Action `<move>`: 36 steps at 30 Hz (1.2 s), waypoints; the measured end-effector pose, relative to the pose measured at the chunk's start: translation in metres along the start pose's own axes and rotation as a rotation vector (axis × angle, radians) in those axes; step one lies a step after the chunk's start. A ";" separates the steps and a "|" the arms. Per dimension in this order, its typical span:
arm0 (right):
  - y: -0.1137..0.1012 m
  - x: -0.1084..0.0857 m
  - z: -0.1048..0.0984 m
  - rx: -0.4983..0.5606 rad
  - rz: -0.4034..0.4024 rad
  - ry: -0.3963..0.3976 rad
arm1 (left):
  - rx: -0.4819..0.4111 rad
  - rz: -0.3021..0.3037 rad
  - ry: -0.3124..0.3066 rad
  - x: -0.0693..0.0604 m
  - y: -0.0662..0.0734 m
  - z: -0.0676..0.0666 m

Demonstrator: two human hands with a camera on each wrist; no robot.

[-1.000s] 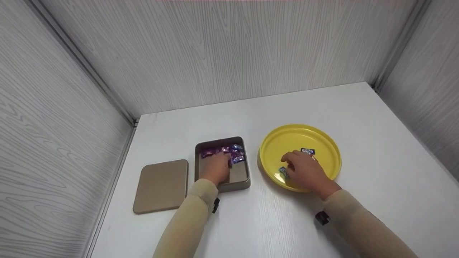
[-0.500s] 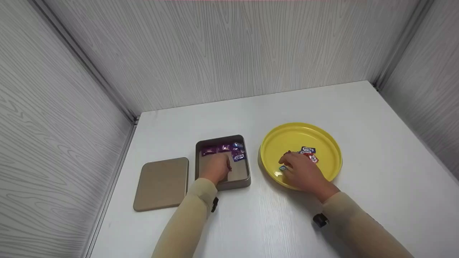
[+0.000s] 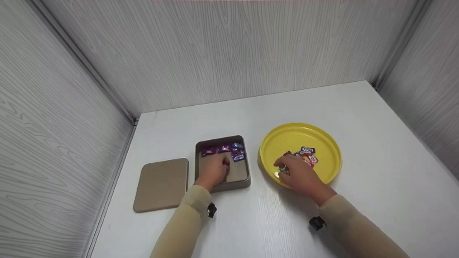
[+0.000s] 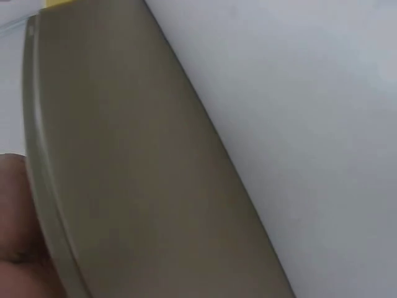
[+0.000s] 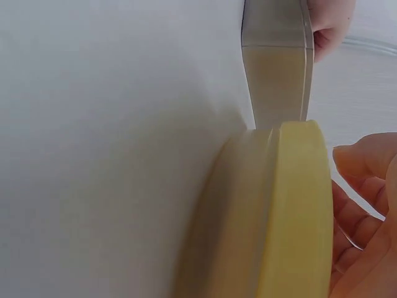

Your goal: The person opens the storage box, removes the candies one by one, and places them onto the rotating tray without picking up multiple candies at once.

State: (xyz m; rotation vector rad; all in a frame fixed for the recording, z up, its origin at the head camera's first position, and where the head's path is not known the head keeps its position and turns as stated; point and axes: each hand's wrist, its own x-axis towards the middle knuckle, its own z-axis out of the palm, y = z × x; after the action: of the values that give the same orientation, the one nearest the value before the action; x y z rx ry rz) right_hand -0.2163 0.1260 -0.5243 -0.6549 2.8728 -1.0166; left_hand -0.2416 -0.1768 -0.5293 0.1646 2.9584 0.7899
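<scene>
Inside the open brown tin [image 3: 235, 185], my left hand [image 3: 213, 169] has curled fingers, and a small purple wrapper shows between thumb and forefinger. Purple and blue wrapped candies [image 3: 238, 156] lie along the tin's far and right sides. Over the near left part of the yellow plate [image 3: 335, 150], my right hand [image 3: 302, 176] hangs with thumb and fingers apart and loosely bent. Beside its fingers are several wrapped candies [image 3: 307, 150], blue and red, and a green one partly covered. In the right wrist view that hand [image 5: 366, 211] is behind the plate rim [image 5: 298, 217].
A flat brown lid [image 3: 161, 184] lies on the white table [image 3: 258, 222] left of the tin. The plate stands right of the tin with a narrow gap between them. Grey wood-grain panels [image 3: 233, 50] rise behind and at both sides.
My left hand has drawn slightly left, away from the candies on the tin's right side. My right hand has shifted a little left and nearer, and more candies show on the plate.
</scene>
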 end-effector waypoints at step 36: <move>-0.052 0.000 0.036 0.131 -0.105 0.052 | -0.447 -0.004 -0.053 -0.049 0.068 0.004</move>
State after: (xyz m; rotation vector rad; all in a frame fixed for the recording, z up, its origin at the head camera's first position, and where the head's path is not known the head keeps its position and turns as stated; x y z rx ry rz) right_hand -0.1910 0.0685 -0.5208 -0.7884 2.8100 -1.2415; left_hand -0.1872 -0.1226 -0.4967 0.1460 2.6467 1.3900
